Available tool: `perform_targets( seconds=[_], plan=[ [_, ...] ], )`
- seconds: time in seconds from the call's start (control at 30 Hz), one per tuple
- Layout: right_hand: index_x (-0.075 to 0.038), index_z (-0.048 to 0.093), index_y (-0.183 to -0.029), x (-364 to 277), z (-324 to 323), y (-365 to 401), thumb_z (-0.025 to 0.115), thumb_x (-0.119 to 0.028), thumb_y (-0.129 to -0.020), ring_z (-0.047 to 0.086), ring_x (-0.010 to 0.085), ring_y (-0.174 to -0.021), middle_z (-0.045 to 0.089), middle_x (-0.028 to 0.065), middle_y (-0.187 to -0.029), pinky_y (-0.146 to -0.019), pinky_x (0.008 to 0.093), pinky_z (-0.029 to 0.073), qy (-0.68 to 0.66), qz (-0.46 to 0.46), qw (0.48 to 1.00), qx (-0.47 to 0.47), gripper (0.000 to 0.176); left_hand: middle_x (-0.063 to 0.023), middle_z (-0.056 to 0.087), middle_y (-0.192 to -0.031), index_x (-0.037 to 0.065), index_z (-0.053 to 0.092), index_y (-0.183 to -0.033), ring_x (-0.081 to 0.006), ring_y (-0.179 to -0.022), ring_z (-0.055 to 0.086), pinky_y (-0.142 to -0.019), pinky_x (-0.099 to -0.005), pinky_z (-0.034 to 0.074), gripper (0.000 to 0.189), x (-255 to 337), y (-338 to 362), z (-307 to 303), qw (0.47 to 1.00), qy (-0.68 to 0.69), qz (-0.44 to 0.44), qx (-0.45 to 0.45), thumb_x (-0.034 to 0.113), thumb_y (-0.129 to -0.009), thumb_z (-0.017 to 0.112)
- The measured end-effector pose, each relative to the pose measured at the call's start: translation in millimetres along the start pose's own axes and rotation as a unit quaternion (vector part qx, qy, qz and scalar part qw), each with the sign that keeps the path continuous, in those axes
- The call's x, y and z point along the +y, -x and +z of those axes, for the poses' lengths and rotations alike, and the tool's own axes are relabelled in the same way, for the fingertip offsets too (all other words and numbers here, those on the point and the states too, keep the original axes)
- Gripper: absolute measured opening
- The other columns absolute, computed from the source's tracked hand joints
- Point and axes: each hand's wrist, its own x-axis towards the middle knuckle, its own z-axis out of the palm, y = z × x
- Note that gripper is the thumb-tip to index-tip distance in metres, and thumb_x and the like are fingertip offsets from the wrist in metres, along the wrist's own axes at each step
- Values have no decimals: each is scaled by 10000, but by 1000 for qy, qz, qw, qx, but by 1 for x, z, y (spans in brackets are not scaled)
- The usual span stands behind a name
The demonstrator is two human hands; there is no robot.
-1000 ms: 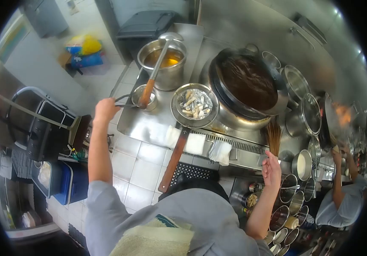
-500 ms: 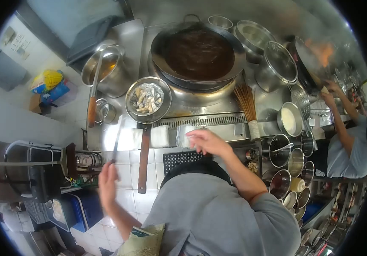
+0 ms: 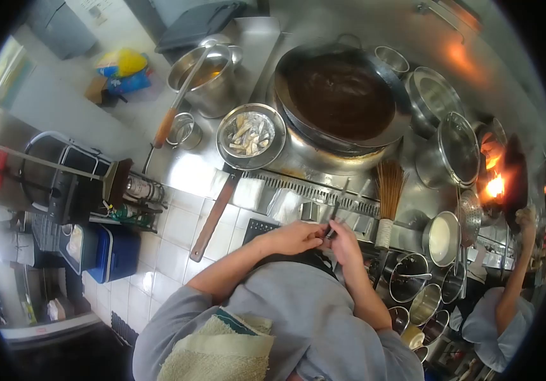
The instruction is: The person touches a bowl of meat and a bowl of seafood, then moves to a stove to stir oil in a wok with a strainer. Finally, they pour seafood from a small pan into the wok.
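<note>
My left hand (image 3: pixel 298 238) is closed near the front edge of the steel counter, its fingertips beside my right hand; what they pinch is too small to tell. My right hand (image 3: pixel 344 242) is closed round the dark handle of a thin, long tool (image 3: pixel 339 204), which points up toward the counter. Beyond the hands, a large black wok (image 3: pixel 343 95) holds dark liquid. Left of the wok, a strainer (image 3: pixel 251 136) with a wooden handle holds pale pieces. White folded cloths (image 3: pixel 247 192) lie at the counter edge.
A bamboo brush (image 3: pixel 390 190) stands right of the hands. Steel pots (image 3: pixel 454 152) and bowls line the right side. A co-worker's arm (image 3: pixel 517 267) is by flames (image 3: pixel 495 184) at far right. At left, a pot (image 3: pixel 206 82) holds a long-handled ladle (image 3: pixel 174 114).
The view has shifted and turned. My left hand has come in from the far left to meet my right hand. The thin tool, formerly at my left hand, is now in my right.
</note>
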Motion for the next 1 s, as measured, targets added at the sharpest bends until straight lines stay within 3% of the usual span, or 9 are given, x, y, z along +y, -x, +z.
perform_targets(
  seconds=[0.23, 0.3, 0.37, 0.47, 0.57, 0.8, 0.83, 0.9, 1.0],
  plan=[
    [-17, 501, -1349, 3, -60, 17, 548, -292, -1031, 587, 183, -536, 624, 100, -853, -471, 336, 492, 375, -38, 921, 103, 422, -177, 739, -873, 2, 708, -1017, -257, -765, 706, -690, -372, 538, 227, -103, 11, -150, 903, -71, -146, 398, 216, -962, 655],
    [42, 369, -1487, 20, -66, 17, 586, -295, -1009, 671, 348, -715, 651, 245, -976, -625, 437, 535, 533, -119, 823, 155, 625, -254, 711, -876, -2, 713, -948, -439, -884, 690, -765, -487, 539, 249, -154, 18, -202, 840, -189, -169, 480, 216, -937, 594],
    [51, 320, -1523, 35, -59, 24, 613, -275, -992, 678, 374, -752, 622, 275, -985, -651, 486, 539, 657, -368, 613, 238, 688, -238, 717, -792, -60, 689, -964, -316, -677, 739, -622, -436, 568, 381, -183, 22, -230, 862, -62, -233, 447, 290, -989, 540],
    [48, 273, -1537, 11, -9, 49, 633, -251, -971, 653, 481, -945, 553, 350, -1197, -778, 543, 539, 606, -235, 697, 302, 734, -138, 724, -829, -51, 685, -988, -210, -608, 721, -531, -313, 562, 356, -199, 16, -238, 871, 89, -261, 406, 278, -980, 546],
    [26, 236, -1554, 39, -35, 34, 637, -302, -968, 662, 477, -890, 556, 308, -1136, -754, 531, 557, 712, -125, 644, 249, 782, -141, 714, -824, -66, 658, -1000, -201, -622, 717, -533, -299, 568, 307, -208, 5, -236, 875, 156, -255, 381, 233, -949, 607],
    [71, 338, -1500, 18, -30, 30, 582, -326, -996, 630, 520, -1063, 589, 386, -1220, -932, 522, 510, 584, -187, 745, 260, 686, -141, 668, -913, -48, 594, -972, -220, -761, 703, -629, -334, 639, 164, -204, -6, -238, 843, 303, -151, 418, 110, -927, 595],
    [98, 435, -1441, 9, -27, 41, 566, -344, -1023, 571, 502, -1226, 588, 355, -1311, -1060, 462, 442, 531, -156, 781, 288, 623, -135, 659, -908, -41, 595, -971, -211, -764, 696, -625, -338, 639, 152, -204, -2, -238, 847, 287, -143, 425, 105, -927, 588],
    [49, 420, -1483, 24, -63, 32, 534, -340, -1048, 698, 369, -976, 716, 217, -1073, -871, 412, 533, 504, -260, 761, 314, 595, -102, 646, -872, -25, 601, -962, -192, -742, 686, -610, -341, 636, 152, -194, 14, -242, 853, 266, -128, 430, 121, -927, 583],
    [-8, 416, -1518, -7, -63, 57, 563, -263, -1035, 472, 210, -975, 508, 116, -1090, -829, 304, 372, 351, -258, 867, 244, 565, -67, 636, -805, -7, 607, -897, -160, -686, 658, -586, -329, 622, 145, -156, 54, -264, 866, 244, -105, 425, 134, -925, 585]
  ],
)
